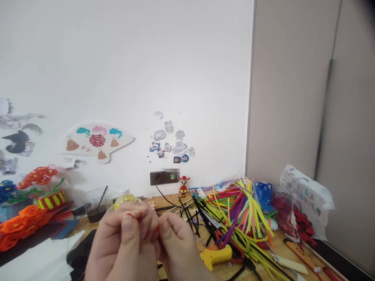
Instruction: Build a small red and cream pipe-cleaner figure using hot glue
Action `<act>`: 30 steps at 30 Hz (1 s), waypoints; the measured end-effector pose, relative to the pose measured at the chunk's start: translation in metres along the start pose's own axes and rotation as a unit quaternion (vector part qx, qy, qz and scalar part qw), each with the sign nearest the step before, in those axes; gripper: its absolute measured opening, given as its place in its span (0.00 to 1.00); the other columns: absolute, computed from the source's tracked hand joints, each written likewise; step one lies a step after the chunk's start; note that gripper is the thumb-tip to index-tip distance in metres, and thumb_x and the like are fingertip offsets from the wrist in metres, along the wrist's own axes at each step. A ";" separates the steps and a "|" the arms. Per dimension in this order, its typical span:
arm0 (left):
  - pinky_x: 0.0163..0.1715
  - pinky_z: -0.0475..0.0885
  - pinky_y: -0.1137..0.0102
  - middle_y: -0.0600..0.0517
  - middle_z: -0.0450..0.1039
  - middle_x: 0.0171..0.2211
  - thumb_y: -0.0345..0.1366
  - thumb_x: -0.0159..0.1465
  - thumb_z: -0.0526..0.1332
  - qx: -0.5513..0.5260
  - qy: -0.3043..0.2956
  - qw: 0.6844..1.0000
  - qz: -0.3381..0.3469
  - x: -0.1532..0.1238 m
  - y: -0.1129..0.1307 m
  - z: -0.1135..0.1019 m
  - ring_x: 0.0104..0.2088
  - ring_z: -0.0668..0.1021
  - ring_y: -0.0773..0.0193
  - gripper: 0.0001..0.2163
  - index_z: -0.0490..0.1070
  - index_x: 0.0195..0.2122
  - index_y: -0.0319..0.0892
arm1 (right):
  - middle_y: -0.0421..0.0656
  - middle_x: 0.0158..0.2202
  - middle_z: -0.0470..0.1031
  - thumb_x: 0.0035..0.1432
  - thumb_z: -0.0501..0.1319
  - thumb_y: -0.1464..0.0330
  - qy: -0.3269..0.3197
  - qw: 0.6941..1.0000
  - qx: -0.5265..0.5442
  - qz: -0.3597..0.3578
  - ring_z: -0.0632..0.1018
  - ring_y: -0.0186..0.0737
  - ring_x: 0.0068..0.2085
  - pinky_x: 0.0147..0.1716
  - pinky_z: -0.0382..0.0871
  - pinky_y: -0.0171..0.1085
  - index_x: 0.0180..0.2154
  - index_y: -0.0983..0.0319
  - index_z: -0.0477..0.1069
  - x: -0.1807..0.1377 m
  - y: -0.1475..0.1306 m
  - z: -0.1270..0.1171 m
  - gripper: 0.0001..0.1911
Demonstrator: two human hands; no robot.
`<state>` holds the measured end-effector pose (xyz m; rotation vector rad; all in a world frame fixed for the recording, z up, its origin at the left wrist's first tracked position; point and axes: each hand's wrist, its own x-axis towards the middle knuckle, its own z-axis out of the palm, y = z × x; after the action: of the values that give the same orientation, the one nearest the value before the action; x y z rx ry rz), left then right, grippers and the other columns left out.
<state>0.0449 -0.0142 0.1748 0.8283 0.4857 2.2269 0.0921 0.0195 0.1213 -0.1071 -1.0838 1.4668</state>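
Observation:
Both hands are raised close together in front of the table, thumbs up and fingertips pinched. My left hand (123,242) is closed, with a bit of a small red piece (129,214) showing between its thumb and finger. Right beside it, my right hand (181,246) is pinched as well, and a trace of red-orange shows at its fingertips. Fingers cover most of the red piece, so its shape cannot be made out. Behind the hands stands a bottle of yellow liquid (124,197), partly hidden by them.
Colourful pipe cleaners (249,210) are heaped at the right, near a yellow-handled tool (216,255) and scissors (211,218). A cup of dark liquid (95,212), white paper (38,257) and orange fuzzy flowers (23,224) lie left. A small red-hatted figure (183,186) stands by the wall socket (158,178).

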 end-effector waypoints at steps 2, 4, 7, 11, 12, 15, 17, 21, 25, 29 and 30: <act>0.21 0.69 0.79 0.58 0.67 0.23 0.42 0.39 0.72 -0.011 -0.009 1.000 -0.006 0.002 -0.001 -0.001 0.23 0.68 0.71 0.16 0.68 0.21 0.41 | 0.33 0.16 0.57 0.49 0.63 0.56 0.000 1.000 0.029 0.009 0.54 0.25 0.17 0.16 0.44 0.27 0.23 0.64 0.63 0.000 -0.001 0.001 0.19; 0.20 0.68 0.79 0.58 0.67 0.22 0.42 0.41 0.71 -0.016 -0.022 1.000 -0.009 0.002 -0.001 -0.002 0.21 0.67 0.72 0.15 0.68 0.22 0.41 | 0.32 0.15 0.57 0.47 0.65 0.58 0.006 0.999 0.049 0.016 0.54 0.24 0.17 0.17 0.44 0.27 0.23 0.65 0.63 0.001 -0.002 0.003 0.18; 0.18 0.66 0.78 0.58 0.67 0.22 0.41 0.42 0.71 -0.016 -0.035 0.999 -0.020 0.001 0.001 0.000 0.20 0.66 0.72 0.14 0.68 0.22 0.41 | 0.32 0.15 0.58 0.46 0.66 0.58 0.010 0.998 0.060 0.020 0.55 0.24 0.17 0.17 0.46 0.27 0.21 0.65 0.62 0.002 -0.005 0.003 0.19; 0.17 0.64 0.78 0.58 0.66 0.21 0.42 0.44 0.70 -0.014 -0.038 0.999 -0.035 0.002 0.003 0.000 0.21 0.65 0.72 0.13 0.67 0.22 0.42 | 0.33 0.14 0.60 0.47 0.66 0.59 0.000 0.998 0.059 0.032 0.58 0.24 0.16 0.17 0.46 0.27 0.20 0.65 0.63 0.002 -0.009 0.002 0.18; 0.17 0.64 0.78 0.58 0.65 0.21 0.42 0.43 0.70 -0.014 -0.035 0.999 -0.037 0.002 0.002 0.000 0.21 0.65 0.71 0.14 0.67 0.22 0.42 | 0.34 0.14 0.61 0.47 0.66 0.60 -0.004 0.997 0.061 0.039 0.59 0.24 0.17 0.17 0.47 0.27 0.20 0.65 0.63 0.002 -0.011 0.001 0.18; 0.16 0.63 0.77 0.58 0.65 0.21 0.43 0.42 0.71 -0.017 -0.025 0.999 -0.034 0.005 -0.001 -0.003 0.21 0.65 0.71 0.15 0.67 0.21 0.42 | 0.35 0.16 0.62 0.43 0.68 0.60 -0.020 0.994 0.072 0.081 0.62 0.25 0.19 0.19 0.49 0.26 0.19 0.65 0.62 0.003 -0.016 0.001 0.19; 0.16 0.63 0.77 0.58 0.65 0.22 0.42 0.43 0.71 -0.018 -0.023 0.999 -0.036 0.006 -0.003 -0.004 0.22 0.65 0.71 0.14 0.66 0.21 0.42 | 0.35 0.17 0.62 0.43 0.68 0.60 -0.029 0.990 0.081 0.110 0.63 0.25 0.20 0.20 0.50 0.26 0.19 0.66 0.62 0.003 -0.019 0.000 0.20; 0.15 0.62 0.78 0.58 0.64 0.21 0.42 0.45 0.70 -0.020 -0.029 0.999 -0.038 0.005 -0.001 -0.003 0.21 0.64 0.71 0.14 0.66 0.22 0.42 | 0.36 0.17 0.64 0.43 0.69 0.62 -0.038 0.987 0.094 0.126 0.64 0.26 0.20 0.21 0.53 0.27 0.21 0.66 0.64 0.004 -0.021 -0.002 0.17; 0.15 0.62 0.78 0.57 0.64 0.23 0.42 0.43 0.70 -0.020 -0.024 0.998 -0.046 0.004 0.001 -0.002 0.22 0.65 0.71 0.14 0.66 0.22 0.42 | 0.36 0.17 0.64 0.44 0.69 0.63 -0.038 0.986 0.095 0.133 0.64 0.26 0.20 0.21 0.54 0.27 0.22 0.67 0.65 0.003 -0.022 -0.001 0.16; 0.16 0.63 0.78 0.57 0.64 0.23 0.43 0.45 0.70 -0.023 -0.031 0.998 -0.057 0.005 0.000 -0.004 0.22 0.65 0.71 0.14 0.67 0.23 0.42 | 0.35 0.16 0.63 0.44 0.68 0.62 -0.024 0.990 0.080 0.113 0.63 0.25 0.19 0.21 0.54 0.27 0.20 0.66 0.64 0.001 -0.022 0.001 0.17; 0.16 0.63 0.78 0.57 0.64 0.23 0.43 0.45 0.70 -0.023 -0.032 0.997 -0.059 0.005 0.000 -0.005 0.23 0.65 0.71 0.14 0.67 0.23 0.42 | 0.35 0.16 0.63 0.44 0.68 0.62 -0.017 0.992 0.074 0.104 0.63 0.25 0.19 0.21 0.54 0.27 0.20 0.66 0.63 0.001 -0.022 0.002 0.18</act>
<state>0.0392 -0.0105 0.1735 0.8225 0.4402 2.0898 0.1067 0.0155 0.1374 -0.0918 -1.0102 1.7367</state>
